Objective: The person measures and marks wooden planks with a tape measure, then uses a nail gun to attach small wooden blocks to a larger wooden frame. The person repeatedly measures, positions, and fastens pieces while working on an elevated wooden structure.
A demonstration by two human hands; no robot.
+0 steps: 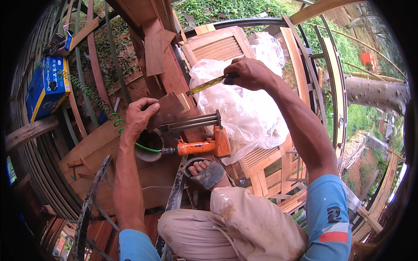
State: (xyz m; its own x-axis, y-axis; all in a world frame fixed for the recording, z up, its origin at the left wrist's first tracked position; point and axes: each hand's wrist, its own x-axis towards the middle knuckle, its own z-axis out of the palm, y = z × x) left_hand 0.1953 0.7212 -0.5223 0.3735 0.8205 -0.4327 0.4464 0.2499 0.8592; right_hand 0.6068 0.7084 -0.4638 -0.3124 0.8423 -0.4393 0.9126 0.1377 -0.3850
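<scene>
My left hand [138,115] grips a small flat brown wood piece [167,108] by its left end, holding it over the boards. My right hand [250,73] is closed around a tape measure body, and its yellow blade [204,85] runs down-left to the top edge of the wood piece. Just below the wood piece lies an orange pneumatic nail gun [202,145] with a long metal magazine, touched by neither hand. My sandalled foot [208,172] rests beside the gun.
A crumpled clear plastic sheet [244,104] covers slatted wooden panels [217,45] to the right. A green coiled air hose [89,93] leads left toward a blue box [45,87]. Curved metal rails [313,65] and wooden planks [154,52] surround the spot; grass lies beyond.
</scene>
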